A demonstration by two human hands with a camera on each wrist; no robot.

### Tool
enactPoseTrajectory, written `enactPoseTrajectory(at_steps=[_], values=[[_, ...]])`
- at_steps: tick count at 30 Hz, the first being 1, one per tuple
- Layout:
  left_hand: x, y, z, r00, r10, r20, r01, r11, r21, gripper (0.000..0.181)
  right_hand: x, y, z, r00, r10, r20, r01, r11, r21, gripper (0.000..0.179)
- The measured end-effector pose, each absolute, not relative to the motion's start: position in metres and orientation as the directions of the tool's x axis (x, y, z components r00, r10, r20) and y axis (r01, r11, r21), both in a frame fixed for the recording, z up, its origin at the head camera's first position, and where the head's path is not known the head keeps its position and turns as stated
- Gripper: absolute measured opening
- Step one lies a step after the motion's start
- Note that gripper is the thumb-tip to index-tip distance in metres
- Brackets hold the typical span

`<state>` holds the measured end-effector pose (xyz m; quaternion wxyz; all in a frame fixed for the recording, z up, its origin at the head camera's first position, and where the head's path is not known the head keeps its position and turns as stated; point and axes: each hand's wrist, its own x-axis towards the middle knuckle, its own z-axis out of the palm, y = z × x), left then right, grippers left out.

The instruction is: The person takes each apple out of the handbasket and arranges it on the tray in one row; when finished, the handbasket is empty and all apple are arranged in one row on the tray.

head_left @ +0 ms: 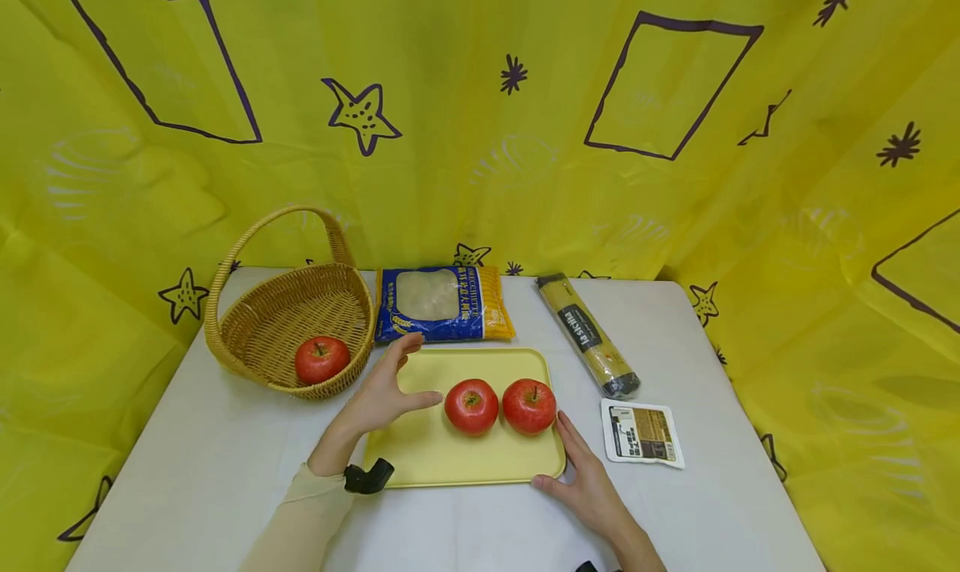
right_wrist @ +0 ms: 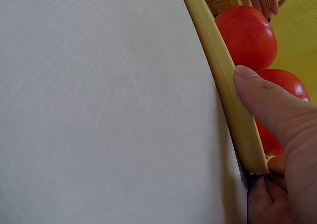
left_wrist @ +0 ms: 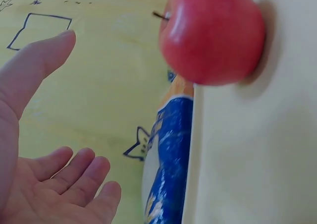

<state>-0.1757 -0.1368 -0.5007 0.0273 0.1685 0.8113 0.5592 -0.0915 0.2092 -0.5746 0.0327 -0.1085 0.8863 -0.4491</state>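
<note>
A pale yellow tray (head_left: 420, 459) lies on the table with two red apples on it. The left apple (head_left: 472, 407) and the right apple (head_left: 530, 406) sit side by side, right of the tray's middle. Over the tray's left side is my left hand (head_left: 384, 397), thumb and fingers spread, nothing held; the thumb tip points at the left apple, a small gap from it. My right hand (head_left: 588, 484) grips the tray's near right corner. In the right wrist view, the thumb (right_wrist: 262, 92) lies on the rim and the other fingers, partly hidden, curl about the corner.
At the back left stands a wicker basket (head_left: 262, 313) with a tall handle and a red apple (head_left: 322, 359) inside. Behind the tray lies a blue pasta bag (head_left: 450, 303). To the right are a spaghetti pack (head_left: 587, 334) and a small white packet (head_left: 642, 434). A yellow curtain (head_left: 450, 180) hangs behind.
</note>
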Motion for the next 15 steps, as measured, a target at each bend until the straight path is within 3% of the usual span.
enactPoseTrajectory(at_steps=[8, 15], values=[[-0.176, -0.171, -0.490, -0.954, 0.242, 0.180, 0.236, 0.228, 0.945, 0.092, -0.092, 0.209, -0.574, -0.976, -0.212, 0.043, -0.164, 0.598, -0.784, 0.103], [-0.178, -0.201, -0.483, -0.968, 0.159, 0.192, 0.230, 0.272, 0.935, 0.090, -0.092, 0.210, -0.574, -0.976, -0.215, 0.021, -0.146, 0.588, -0.795, 0.103]])
